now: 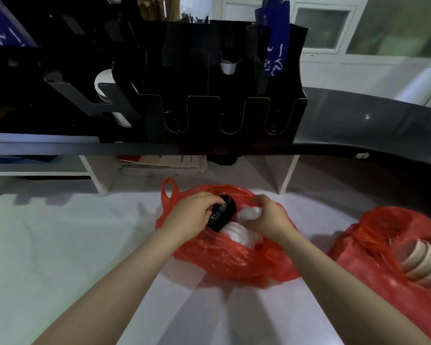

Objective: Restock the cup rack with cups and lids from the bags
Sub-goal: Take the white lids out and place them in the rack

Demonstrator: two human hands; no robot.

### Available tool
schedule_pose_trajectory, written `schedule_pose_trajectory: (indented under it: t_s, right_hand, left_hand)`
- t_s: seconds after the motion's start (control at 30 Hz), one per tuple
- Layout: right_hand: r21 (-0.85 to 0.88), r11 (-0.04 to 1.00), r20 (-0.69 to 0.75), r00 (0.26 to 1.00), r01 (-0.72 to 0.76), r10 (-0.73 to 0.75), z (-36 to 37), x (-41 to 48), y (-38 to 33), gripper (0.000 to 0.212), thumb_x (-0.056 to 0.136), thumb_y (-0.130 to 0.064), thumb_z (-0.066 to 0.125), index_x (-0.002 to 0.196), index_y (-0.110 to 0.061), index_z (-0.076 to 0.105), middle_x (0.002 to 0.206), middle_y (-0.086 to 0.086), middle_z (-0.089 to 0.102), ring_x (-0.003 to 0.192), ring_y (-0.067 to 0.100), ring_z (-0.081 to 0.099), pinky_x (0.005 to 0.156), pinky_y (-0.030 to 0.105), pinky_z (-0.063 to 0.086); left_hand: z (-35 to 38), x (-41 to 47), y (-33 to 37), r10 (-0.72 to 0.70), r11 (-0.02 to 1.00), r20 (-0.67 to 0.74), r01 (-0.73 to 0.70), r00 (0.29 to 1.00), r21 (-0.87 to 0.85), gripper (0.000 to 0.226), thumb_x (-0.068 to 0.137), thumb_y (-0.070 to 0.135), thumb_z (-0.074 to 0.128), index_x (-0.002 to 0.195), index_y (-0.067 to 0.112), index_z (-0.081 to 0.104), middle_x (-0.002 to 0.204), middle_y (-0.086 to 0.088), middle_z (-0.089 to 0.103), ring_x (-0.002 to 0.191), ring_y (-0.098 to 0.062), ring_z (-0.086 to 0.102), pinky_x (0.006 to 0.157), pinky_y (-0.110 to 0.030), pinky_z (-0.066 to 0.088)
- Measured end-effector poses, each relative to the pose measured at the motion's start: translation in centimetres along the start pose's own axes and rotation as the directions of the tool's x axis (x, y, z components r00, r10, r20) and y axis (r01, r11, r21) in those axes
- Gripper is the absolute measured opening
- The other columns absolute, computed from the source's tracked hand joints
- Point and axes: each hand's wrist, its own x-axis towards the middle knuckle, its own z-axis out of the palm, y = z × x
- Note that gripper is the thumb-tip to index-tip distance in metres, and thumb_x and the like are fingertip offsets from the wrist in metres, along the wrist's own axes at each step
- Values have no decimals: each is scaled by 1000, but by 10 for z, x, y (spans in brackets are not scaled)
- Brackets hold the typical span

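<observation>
At the white counter's centre, the left hand (194, 215) grips a black lid stack (222, 213) inside the red bag (224, 255); the right hand (266, 217) seemingly pinches plastic. Lift the stack level toward the cup rack (209, 70) at twelve o'clock.

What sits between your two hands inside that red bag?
In the head view, the left hand grips a black lid stack; white lids lie between it and the right hand, inside the red bag.

Dim, bluish light, soft overall blur, strong wide-angle bending at the edges.
</observation>
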Motion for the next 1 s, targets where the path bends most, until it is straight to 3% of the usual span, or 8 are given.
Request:
schedule_pose_trajectory:
  t_s: [0.13,0.27,0.37,0.47,0.57,0.73,0.9,1.0]
  right_hand:
    - [-15,1000,-8,1000,20,-20,-8,-13,9,69,68,-28,79,130,-20,51,122,-1,60,104,15,54,68,18,36]
    - [-13,998,-1,998,61,-61,-9,-24,17,62,67,-19,79,124,-16,55,120,0,61,107,17,56,70,18,34]
    - [65,994,35,996,85,-88,-4,-32,20,56,70,-22,77,122,-20,56,112,-6,61,98,12,57,64,14,38]
    - [196,979,109,991,61,-83,1,-38,22,54,78,-11,68,128,-25,52,123,-6,56,96,7,54,64,5,38]
    - [242,969,152,984,52,-91,6,-41,21,56,80,-8,63,130,-28,49,126,-8,54,85,3,57,65,12,42]
    - [270,961,140,985,60,-101,14,-45,20,63,83,-15,67,139,-25,41,135,-5,50,116,10,50,99,26,41]
    - [312,949,201,974,36,-103,17,-48,25,85,72,-23,80,143,-31,35,138,-12,43,122,6,43,100,20,35]
    - [374,928,178,981,4,-77,23,-49,26,85,75,-30,79,145,-29,32,142,-10,41,126,7,41,107,27,35]
  left_hand:
    - [18,9,5,-15,999,254,5,967,39,57,78,26,72,130,40,52,120,10,64,108,-13,60,88,-27,48]
    - [35,2,1,48,996,453,-75,890,42,82,66,35,79,138,40,40,133,12,52,108,-11,57,81,-20,42]
    - [44,-2,-1,81,993,441,-109,894,39,90,66,35,80,142,38,32,139,10,45,115,-11,52,85,-17,39]
    - [50,-2,2,75,991,377,-111,923,75,82,73,32,71,144,37,29,140,7,45,122,-16,50,93,-26,44]
    - [55,-5,3,53,989,335,-95,941,109,74,78,26,64,144,33,31,139,4,47,123,-20,50,96,-31,44]
    - [63,-10,0,44,984,278,-90,960,154,73,79,17,62,144,31,31,140,3,46,123,-21,50,93,-33,45]
    - [67,-13,-3,30,990,250,-62,968,124,73,79,13,62,145,26,33,141,3,46,127,-19,45,100,-33,41]
    - [69,-14,-4,28,992,235,-56,972,114,73,80,11,61,145,25,33,142,2,45,128,-19,44,103,-30,38]
